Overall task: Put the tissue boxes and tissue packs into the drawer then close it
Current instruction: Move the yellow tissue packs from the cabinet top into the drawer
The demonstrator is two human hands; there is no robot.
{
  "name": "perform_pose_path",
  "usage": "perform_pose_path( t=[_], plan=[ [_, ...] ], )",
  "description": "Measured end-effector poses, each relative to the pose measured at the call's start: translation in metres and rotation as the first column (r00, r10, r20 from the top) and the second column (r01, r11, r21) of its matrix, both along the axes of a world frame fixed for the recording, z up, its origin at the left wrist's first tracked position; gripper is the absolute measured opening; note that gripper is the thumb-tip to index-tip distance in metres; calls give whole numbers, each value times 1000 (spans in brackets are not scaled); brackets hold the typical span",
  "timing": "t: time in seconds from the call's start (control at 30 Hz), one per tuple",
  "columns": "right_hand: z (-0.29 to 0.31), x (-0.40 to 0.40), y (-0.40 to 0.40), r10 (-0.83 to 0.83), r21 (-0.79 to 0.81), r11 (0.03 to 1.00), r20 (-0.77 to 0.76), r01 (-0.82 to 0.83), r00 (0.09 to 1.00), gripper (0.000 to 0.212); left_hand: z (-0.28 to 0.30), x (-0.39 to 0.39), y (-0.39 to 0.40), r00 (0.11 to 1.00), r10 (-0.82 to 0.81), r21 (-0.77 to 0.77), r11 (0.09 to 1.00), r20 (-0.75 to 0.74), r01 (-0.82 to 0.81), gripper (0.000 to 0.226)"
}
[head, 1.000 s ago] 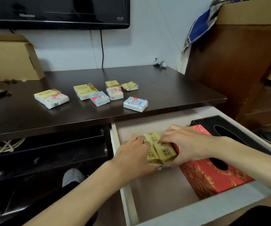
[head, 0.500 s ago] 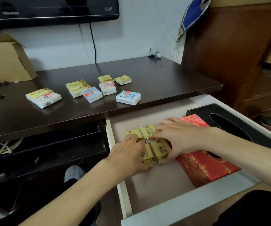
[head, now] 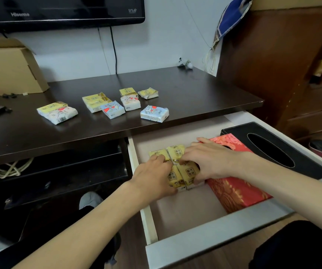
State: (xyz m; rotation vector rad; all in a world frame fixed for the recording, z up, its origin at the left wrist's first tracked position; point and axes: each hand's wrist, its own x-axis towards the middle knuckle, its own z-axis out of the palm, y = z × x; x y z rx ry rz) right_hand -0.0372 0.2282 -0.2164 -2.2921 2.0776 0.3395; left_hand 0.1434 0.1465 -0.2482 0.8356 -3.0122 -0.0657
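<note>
Two hands down in the open drawer (head: 210, 237), pressed on a block of four yellow tissue packs (head: 179, 167). Largest first: dark tabletop (head: 195, 98) across the far side, drawer pulled out below its right half. Black tissue box (head: 272, 150) along drawer's right wall, red tissue box (head: 237, 191) touching it on the left, yellow packs just left of the red box. Left hand (head: 152, 179) flat on the block's left side, fingers curled over the near-left pack. Right hand (head: 212, 162) covering the right side, thumb hooked under the near-right pack. Loose tissue packs (head: 154, 113) scattered on tabletop, about eight, yellow, blue and white.
</note>
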Motion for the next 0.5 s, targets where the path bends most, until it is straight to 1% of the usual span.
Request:
perform_pose_path(
  t=[0.2, 0.27, 0.33, 0.4, 0.47, 0.5],
  plan=[
    [7, 2, 5, 19, -40, 999, 65, -16, 998, 63, 3, 1, 4, 999, 33, 16, 999, -37, -32, 72],
    [11, 1, 8, 7, -96, 995, 128, 5, 992, 58, 10, 3, 4, 996, 37, 26, 999, -80, -35, 69],
    [18, 0, 9, -26, -173, 982, 245, 70, 969, 46, 22, 8, 0, 989, 37, 18, 999, -142, -34, 61],
    [27, 0, 7, -43, -258, 954, 391, 154, 919, 28, 39, 18, -7, 974, 75, 16, 997, -212, -73, 52],
    [39, 3, -1, -29, -306, 921, 566, 243, 824, 11, 58, 33, -18, 945, 163, 53, 987, -282, -154, 40],
    [45, 6, -8, -15, -309, 909, 645, 279, 764, 7, 68, 42, -26, 926, 211, 80, 977, -314, -195, 34]
  ],
)
